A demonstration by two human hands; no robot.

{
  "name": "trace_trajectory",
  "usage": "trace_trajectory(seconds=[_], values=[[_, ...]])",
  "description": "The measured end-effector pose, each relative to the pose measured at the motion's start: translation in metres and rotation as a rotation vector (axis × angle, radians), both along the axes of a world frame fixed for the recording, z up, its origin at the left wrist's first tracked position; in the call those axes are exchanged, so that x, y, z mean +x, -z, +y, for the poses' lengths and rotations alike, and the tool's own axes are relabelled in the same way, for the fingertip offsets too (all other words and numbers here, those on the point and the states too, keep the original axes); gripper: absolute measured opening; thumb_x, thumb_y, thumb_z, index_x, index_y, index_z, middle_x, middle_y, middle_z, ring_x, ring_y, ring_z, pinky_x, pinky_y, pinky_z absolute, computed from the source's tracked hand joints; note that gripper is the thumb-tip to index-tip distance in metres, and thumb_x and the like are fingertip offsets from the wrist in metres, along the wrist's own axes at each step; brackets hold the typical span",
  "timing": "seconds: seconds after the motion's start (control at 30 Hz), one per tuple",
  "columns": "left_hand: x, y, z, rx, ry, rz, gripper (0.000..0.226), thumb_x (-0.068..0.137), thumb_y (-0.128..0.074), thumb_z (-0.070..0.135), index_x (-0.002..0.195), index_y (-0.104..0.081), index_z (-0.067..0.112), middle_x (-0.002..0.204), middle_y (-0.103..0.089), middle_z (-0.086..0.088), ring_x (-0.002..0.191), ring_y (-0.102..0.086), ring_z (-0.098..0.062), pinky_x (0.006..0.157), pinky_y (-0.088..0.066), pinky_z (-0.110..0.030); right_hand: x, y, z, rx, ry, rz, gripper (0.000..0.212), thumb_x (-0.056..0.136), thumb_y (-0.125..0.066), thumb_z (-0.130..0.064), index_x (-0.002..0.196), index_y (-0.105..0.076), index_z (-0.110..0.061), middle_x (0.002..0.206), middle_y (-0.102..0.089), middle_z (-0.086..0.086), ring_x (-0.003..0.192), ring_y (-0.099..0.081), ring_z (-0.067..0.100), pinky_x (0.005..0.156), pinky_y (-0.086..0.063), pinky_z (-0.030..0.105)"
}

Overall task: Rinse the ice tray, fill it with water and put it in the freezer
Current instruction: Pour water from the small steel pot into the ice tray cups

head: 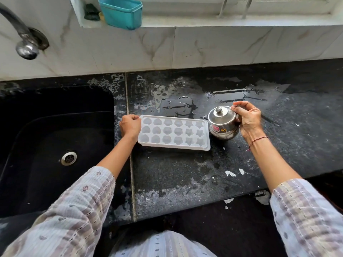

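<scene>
A white ice tray (174, 132) with heart- and star-shaped cells lies flat on the wet black counter (185, 182), just right of the sink. My left hand (130, 125) grips the tray's left end with curled fingers. At the tray's right end stands a small steel pot (222, 123) with a knobbed lid. My right hand (247, 117) holds this pot from its right side, fingers curled by the lid's rim. Whether the cells hold water cannot be told.
A black sink (55, 145) with a steel drain (68, 158) lies to the left, a tap (24, 43) above it. A teal tub (121, 13) sits on the window ledge. Water puddles (176, 106) lie behind the tray.
</scene>
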State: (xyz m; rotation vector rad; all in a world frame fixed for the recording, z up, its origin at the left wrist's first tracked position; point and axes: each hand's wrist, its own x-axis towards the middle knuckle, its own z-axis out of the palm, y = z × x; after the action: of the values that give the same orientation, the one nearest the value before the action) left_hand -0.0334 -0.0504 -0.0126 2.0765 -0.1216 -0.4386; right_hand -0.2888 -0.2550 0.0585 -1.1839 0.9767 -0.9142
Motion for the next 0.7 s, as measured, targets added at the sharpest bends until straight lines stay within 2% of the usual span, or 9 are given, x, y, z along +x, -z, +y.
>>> trace_trajectory(seconds=[0.27,0.5,0.7], values=[[-0.0029,-0.0023,-0.0002,-0.016,-0.013,0.004,0.013,0.087,-0.058,0.011,0.090,-0.071,0.011,0.101,-0.071,-0.010,0.098,-0.064,-0.027,0.082,-0.052,-0.034,0.0038,-0.0035,0.0014,-0.073,-0.024,0.077,0.024,0.080,-0.064,0.004,0.070,-0.063,-0.019,0.055,-0.065,-0.014,0.050,-0.053,-0.002,0.048,-0.041,0.012],[-0.0044,-0.0049,-0.0002,-0.031,-0.021,0.008,0.015,0.088,-0.059,0.011,0.095,-0.071,0.008,0.104,-0.070,-0.010,0.095,-0.063,-0.024,0.082,-0.051,-0.031,0.0036,-0.0049,0.0026,-0.084,-0.032,0.086,0.025,0.080,-0.063,0.004,0.070,-0.063,-0.019,0.056,-0.066,-0.015,0.054,-0.056,-0.003,0.053,-0.044,0.013],[-0.0037,-0.0040,-0.0005,-0.017,-0.025,0.005,0.015,0.088,-0.059,0.012,0.097,-0.072,0.009,0.106,-0.070,-0.009,0.101,-0.064,-0.026,0.085,-0.052,-0.033,0.0032,-0.0068,0.0032,-0.095,-0.026,0.089,0.027,0.079,-0.063,0.006,0.068,-0.063,-0.019,0.056,-0.066,-0.015,0.055,-0.056,-0.002,0.054,-0.045,0.014]])
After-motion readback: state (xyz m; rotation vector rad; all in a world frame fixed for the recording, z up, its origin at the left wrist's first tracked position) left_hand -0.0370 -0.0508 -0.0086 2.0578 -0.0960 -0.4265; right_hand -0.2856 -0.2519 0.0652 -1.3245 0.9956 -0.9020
